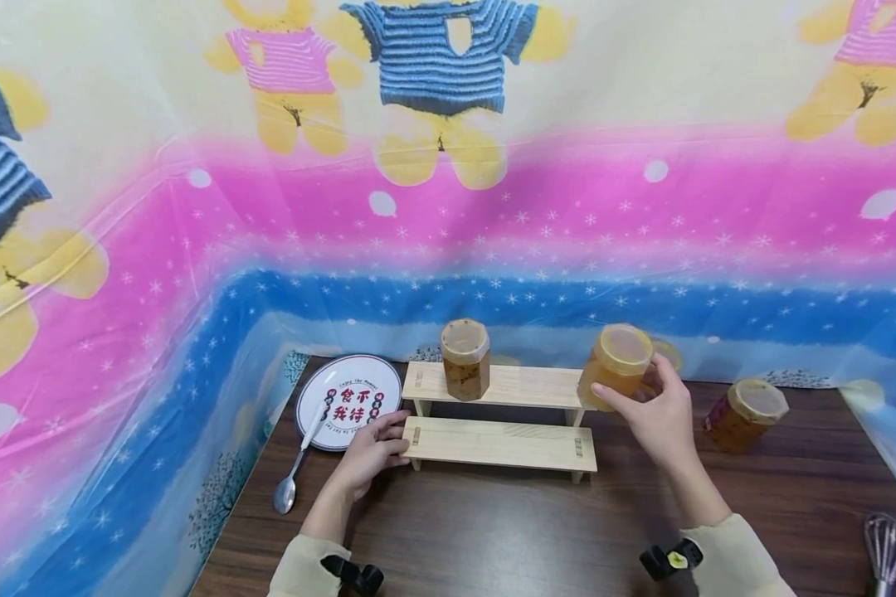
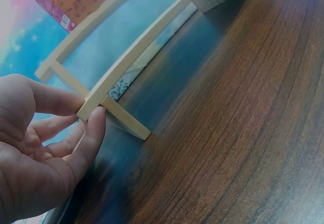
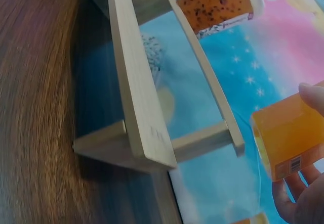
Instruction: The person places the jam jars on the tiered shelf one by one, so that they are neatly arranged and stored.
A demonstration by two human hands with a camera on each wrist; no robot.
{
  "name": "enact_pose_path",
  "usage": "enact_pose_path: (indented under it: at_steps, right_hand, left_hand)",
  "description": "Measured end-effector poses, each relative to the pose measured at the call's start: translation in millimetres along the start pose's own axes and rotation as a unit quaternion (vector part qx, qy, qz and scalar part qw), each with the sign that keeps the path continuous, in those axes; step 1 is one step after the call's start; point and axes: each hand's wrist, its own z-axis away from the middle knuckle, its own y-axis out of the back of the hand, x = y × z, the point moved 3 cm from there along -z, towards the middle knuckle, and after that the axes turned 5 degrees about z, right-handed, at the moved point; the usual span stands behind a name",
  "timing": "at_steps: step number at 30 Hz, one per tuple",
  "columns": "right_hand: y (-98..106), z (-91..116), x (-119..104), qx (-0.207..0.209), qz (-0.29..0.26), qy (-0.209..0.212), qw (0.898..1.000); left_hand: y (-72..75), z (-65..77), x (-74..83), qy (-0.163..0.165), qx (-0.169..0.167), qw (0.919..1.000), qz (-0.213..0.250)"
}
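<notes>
A two-step wooden shelf stand (image 1: 493, 439) is on the table. My left hand (image 1: 373, 454) pinches the left end of its lower board (image 2: 126, 64) between thumb and fingers. On the upper board, toward the left, stands a jar (image 1: 466, 365) of orange, dark-speckled filling, a label showing in the right wrist view. My right hand (image 1: 660, 410) grips a second jar (image 3: 288, 133), with smooth orange-yellow contents and a pale lid. That jar is raised at the right end of the upper board, a gap between its base and the board in the right wrist view.
A third jar (image 1: 747, 414) stands at the right of the table, and another lid (image 1: 668, 355) shows partly behind my right hand. To the left are a round plate (image 1: 309, 394) with red characters and a spoon (image 1: 287, 491). A whisk (image 1: 887, 547) lies front right. Printed cloth (image 1: 552, 224) hangs behind.
</notes>
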Motion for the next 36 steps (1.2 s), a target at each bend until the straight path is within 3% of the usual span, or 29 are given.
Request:
enact_pose_path:
  at_steps: [7,24,36]
  right_hand:
    - [-19,-2,-6,-0.023,-0.020,0.020,0.999]
    - [-56,-2,-27,-0.066,-0.074,0.013,0.995]
    - [-76,-5,-32,-0.082,-0.072,0.010,0.994]
  left_hand:
    - [0.5,-0.4,-1.0,-0.001,-0.003,1.0000,0.002]
    - [0.9,0.4,-0.1,0.001,0.000,1.0000,0.001]
    - [1.1,0.3,-1.2,-0.001,-0.002,1.0000,0.003]
